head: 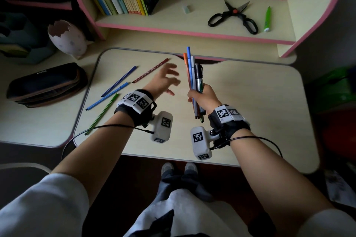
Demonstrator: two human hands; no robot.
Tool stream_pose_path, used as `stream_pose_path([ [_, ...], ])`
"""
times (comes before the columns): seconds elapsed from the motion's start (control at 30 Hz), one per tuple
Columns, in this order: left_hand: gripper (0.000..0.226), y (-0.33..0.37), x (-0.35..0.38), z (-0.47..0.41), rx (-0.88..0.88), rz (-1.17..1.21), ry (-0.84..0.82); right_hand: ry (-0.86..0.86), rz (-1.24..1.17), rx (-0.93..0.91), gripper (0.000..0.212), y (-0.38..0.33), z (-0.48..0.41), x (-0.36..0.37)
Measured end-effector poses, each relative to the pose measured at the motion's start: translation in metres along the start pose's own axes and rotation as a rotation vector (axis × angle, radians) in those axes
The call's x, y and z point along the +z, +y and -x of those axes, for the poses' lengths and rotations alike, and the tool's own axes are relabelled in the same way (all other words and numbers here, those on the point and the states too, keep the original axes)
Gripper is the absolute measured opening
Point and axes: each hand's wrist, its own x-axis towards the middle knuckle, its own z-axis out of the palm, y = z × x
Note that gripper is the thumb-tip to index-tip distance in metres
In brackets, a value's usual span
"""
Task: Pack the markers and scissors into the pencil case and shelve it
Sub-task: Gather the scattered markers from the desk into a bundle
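The right hand (202, 95) is clamped on a bundle of coloured markers (193, 79); the left hand (165, 81) hovers with fingers spread. Left of it, the dark fabric pencil case (46, 84) lies on the counter (250, 102). That loose bundle may slip while reaching for more.

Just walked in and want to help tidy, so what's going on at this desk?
A person is gathering markers. The right hand grips a bundle of markers upright, while the open left hand reaches over the desk, its fingers spread and holding nothing. Four loose markers lie on the desk. The pencil case sits open at the left. The scissors and a green marker lie on the shelf.
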Motion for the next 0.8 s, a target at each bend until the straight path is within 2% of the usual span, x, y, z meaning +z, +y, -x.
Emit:
stream_pose_path([
  [0.1, 0.063, 0.012, 0.002, -0.004, 0.046, 0.109, 0.066, -0.094, -0.028, 0.011, 0.015, -0.001, 0.001, 0.001],
  [0.17, 0.065, 0.017, 0.004, -0.005, 0.075, 0.120, 0.090, -0.139, 0.039, 0.003, 0.017, -0.003, 0.002, 0.001],
  [0.23, 0.057, 0.018, 0.008, -0.008, 0.110, 0.068, 0.117, -0.171, 0.119, -0.017, 0.019, -0.005, 0.003, 0.002],
  [0.37, 0.034, 0.012, 0.012, -0.009, 0.154, -0.182, 0.185, -0.175, 0.198, -0.049, 0.019, -0.005, 0.004, 0.002],
  [0.43, 0.045, 0.009, 0.013, -0.007, 0.205, -0.228, 0.196, -0.167, 0.248, -0.066, 0.022, -0.004, 0.005, 0.001],
  [0.53, 0.069, 0.008, 0.013, -0.004, 0.172, -0.119, 0.220, -0.157, 0.316, -0.100, 0.024, -0.005, 0.006, 0.001],
  [0.6, 0.063, 0.006, 0.013, -0.005, 0.121, -0.120, 0.285, -0.146, 0.343, -0.106, 0.025, -0.006, 0.006, 0.001],
  [0.7, 0.049, 0.005, 0.008, -0.005, 0.123, -0.242, 0.347, -0.140, 0.367, -0.100, 0.025, -0.006, 0.007, 0.001],
  [0.8, 0.043, 0.003, 0.006, -0.004, 0.153, -0.288, 0.289, -0.133, 0.359, -0.102, 0.026, -0.006, 0.008, 0.003],
])
